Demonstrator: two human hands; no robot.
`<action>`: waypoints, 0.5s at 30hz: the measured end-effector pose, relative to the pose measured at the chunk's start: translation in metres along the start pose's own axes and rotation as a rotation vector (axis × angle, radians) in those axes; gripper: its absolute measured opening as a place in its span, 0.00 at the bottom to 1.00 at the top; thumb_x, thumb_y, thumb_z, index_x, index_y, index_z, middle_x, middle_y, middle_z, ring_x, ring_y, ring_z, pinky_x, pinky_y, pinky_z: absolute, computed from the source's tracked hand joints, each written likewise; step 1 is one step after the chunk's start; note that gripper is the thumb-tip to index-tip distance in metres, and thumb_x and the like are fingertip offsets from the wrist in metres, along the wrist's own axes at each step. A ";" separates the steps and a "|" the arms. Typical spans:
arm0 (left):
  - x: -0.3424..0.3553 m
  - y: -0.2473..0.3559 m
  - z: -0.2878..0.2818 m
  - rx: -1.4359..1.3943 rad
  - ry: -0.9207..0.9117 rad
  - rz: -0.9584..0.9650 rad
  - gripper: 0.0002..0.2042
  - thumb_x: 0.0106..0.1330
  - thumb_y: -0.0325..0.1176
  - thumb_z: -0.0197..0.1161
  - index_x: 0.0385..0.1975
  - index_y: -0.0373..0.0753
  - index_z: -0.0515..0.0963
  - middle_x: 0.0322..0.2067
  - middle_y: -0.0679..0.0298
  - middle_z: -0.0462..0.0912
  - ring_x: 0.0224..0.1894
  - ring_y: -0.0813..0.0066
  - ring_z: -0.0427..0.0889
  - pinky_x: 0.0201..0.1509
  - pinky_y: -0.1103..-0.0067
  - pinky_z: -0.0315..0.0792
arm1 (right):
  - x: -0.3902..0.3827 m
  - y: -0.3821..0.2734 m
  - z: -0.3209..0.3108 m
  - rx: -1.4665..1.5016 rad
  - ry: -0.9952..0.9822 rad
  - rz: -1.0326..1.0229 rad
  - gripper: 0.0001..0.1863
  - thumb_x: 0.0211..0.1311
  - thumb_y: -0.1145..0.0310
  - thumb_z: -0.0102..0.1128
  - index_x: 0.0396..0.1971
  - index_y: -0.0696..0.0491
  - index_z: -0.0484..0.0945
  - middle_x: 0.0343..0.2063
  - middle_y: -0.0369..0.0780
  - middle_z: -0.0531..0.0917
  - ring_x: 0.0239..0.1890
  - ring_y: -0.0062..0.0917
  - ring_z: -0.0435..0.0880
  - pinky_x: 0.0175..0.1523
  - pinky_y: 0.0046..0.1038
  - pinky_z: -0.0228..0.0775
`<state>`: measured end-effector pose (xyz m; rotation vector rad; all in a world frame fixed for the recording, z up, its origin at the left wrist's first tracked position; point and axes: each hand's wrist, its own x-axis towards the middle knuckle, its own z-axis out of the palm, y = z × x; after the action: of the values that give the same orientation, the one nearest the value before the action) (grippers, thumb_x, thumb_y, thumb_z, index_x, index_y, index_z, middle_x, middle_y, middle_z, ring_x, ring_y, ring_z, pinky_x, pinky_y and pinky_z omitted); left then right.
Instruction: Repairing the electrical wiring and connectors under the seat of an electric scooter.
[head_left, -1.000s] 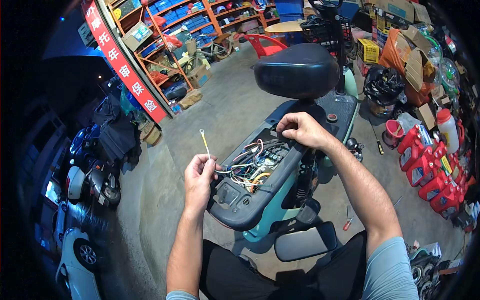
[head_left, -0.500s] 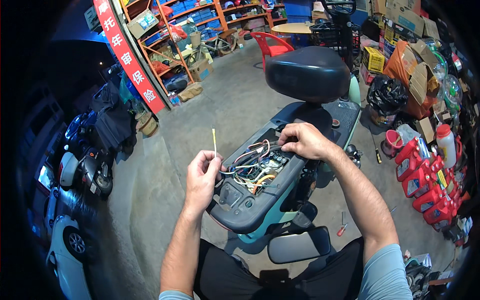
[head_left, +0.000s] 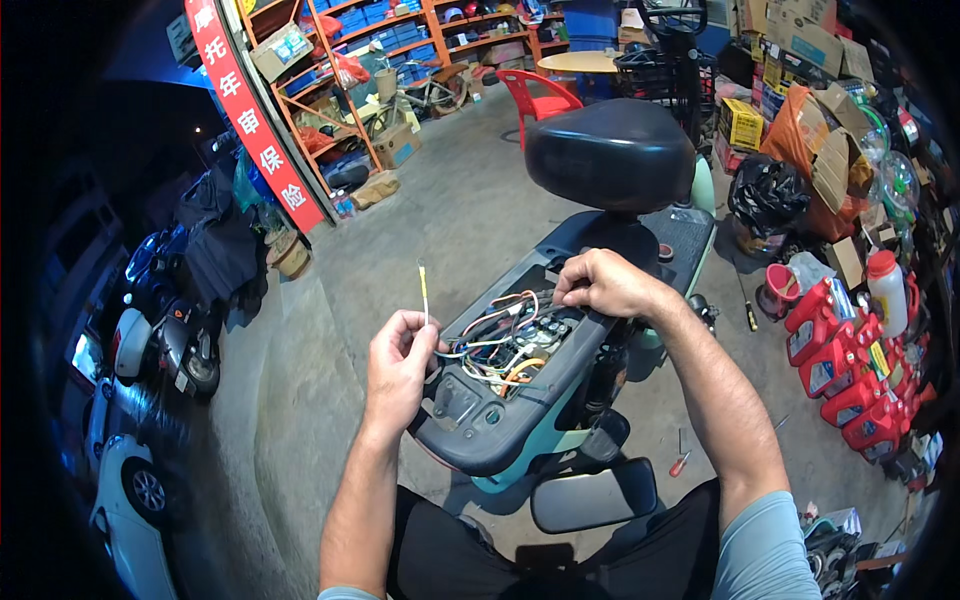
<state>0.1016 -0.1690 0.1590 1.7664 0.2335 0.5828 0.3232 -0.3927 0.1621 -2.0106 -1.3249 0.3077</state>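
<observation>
An electric scooter (head_left: 470,440) stands before me, its rear compartment uncovered over a tangle of coloured wires (head_left: 500,345). Pinched in my left hand (head_left: 402,362), at the compartment's left edge, is a wire (head_left: 424,296) pointing upward, with a yellow sleeve near its tip. My right hand (head_left: 607,282) is closed at the compartment's far right side, fingertips on dark cables (head_left: 543,298). Exactly what those fingers grip is partly hidden. Just beyond this hand rises the black seat (head_left: 612,155).
A small black padded seat (head_left: 594,495) sticks out near my knees. On the floor at right lie a screwdriver (head_left: 680,463) and several red jugs (head_left: 830,365). A red chair (head_left: 535,97) and orange shelves (head_left: 400,45) stand farther back. Parked vehicles (head_left: 150,480) line the left.
The view has shifted slightly, so the scooter and surroundings sit a little to the left. Both hands keep nearly the same pose, the left still pinching the upright wire.
</observation>
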 end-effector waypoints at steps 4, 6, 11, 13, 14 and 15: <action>-0.002 0.004 -0.002 0.014 0.013 0.005 0.06 0.72 0.34 0.60 0.39 0.38 0.77 0.27 0.69 0.81 0.25 0.89 0.70 0.29 0.89 0.63 | 0.004 -0.004 0.001 0.049 -0.026 0.057 0.07 0.58 0.74 0.68 0.37 0.56 0.87 0.34 0.41 0.89 0.42 0.29 0.88 0.51 0.31 0.79; -0.002 0.004 -0.003 0.028 0.019 -0.001 0.06 0.72 0.33 0.60 0.39 0.38 0.77 0.27 0.68 0.81 0.24 0.89 0.70 0.29 0.89 0.63 | 0.005 -0.003 0.001 0.056 -0.041 0.061 0.07 0.58 0.74 0.68 0.37 0.55 0.86 0.34 0.41 0.89 0.41 0.28 0.88 0.49 0.30 0.79; 0.000 0.003 0.000 0.060 0.017 -0.011 0.07 0.72 0.34 0.60 0.39 0.36 0.76 0.27 0.68 0.81 0.24 0.90 0.69 0.29 0.89 0.63 | 0.003 -0.005 0.002 -0.009 -0.029 0.018 0.04 0.58 0.77 0.68 0.34 0.58 0.84 0.30 0.41 0.88 0.37 0.26 0.87 0.46 0.30 0.78; 0.000 0.004 -0.001 0.063 0.014 -0.012 0.07 0.72 0.34 0.60 0.40 0.36 0.76 0.27 0.68 0.81 0.24 0.90 0.69 0.29 0.89 0.63 | 0.004 -0.005 0.002 -0.014 -0.027 0.011 0.04 0.58 0.76 0.68 0.34 0.57 0.84 0.30 0.41 0.88 0.38 0.27 0.87 0.47 0.30 0.78; 0.000 0.004 -0.002 0.060 0.015 -0.016 0.08 0.72 0.34 0.60 0.40 0.36 0.76 0.26 0.68 0.81 0.24 0.90 0.69 0.29 0.90 0.63 | 0.004 -0.007 0.001 -0.028 -0.041 0.011 0.05 0.58 0.76 0.68 0.34 0.57 0.85 0.31 0.41 0.88 0.39 0.27 0.88 0.47 0.30 0.78; -0.001 0.005 -0.003 0.068 0.016 -0.014 0.08 0.72 0.34 0.60 0.40 0.36 0.76 0.26 0.68 0.81 0.24 0.90 0.69 0.29 0.90 0.63 | 0.004 -0.008 0.001 -0.043 -0.054 0.011 0.05 0.58 0.75 0.68 0.34 0.57 0.85 0.32 0.41 0.88 0.40 0.27 0.88 0.48 0.30 0.79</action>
<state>0.0988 -0.1682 0.1639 1.8252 0.2794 0.5852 0.3193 -0.3870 0.1676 -2.0589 -1.3655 0.3432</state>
